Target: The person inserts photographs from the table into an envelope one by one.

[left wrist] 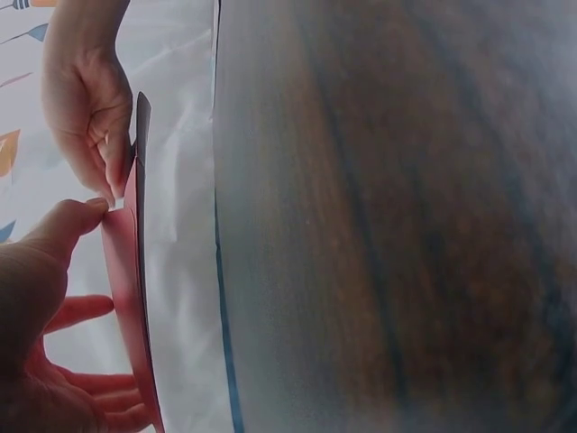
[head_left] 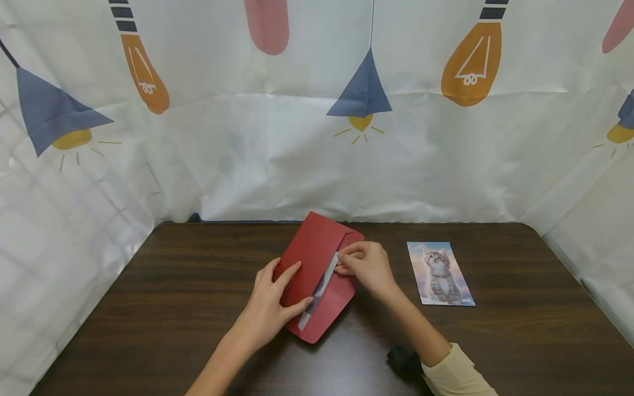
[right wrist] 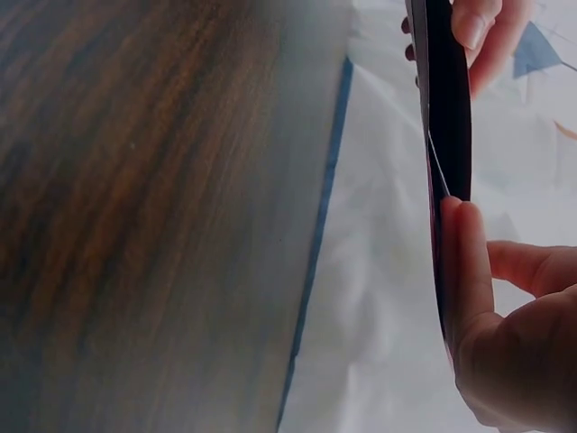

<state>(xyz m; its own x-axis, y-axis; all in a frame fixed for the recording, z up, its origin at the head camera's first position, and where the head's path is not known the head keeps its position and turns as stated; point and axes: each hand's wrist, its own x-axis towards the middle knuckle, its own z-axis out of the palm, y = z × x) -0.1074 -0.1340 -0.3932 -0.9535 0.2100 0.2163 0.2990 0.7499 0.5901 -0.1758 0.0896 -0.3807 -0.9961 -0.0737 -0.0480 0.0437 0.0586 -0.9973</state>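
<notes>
Over the dark wood tabletop [head_left: 198, 286], a red envelope [head_left: 308, 247] slants between the person's hands. The left hand [head_left: 267, 308] grips its left side, fingers spread and thumb at the opening. The right hand [head_left: 369, 269] pinches the upper end of a pale card [head_left: 323, 284] — only a strip showing — inside the envelope's mouth. To the right, a kitten picture [head_left: 441, 275] lies flat.
</notes>
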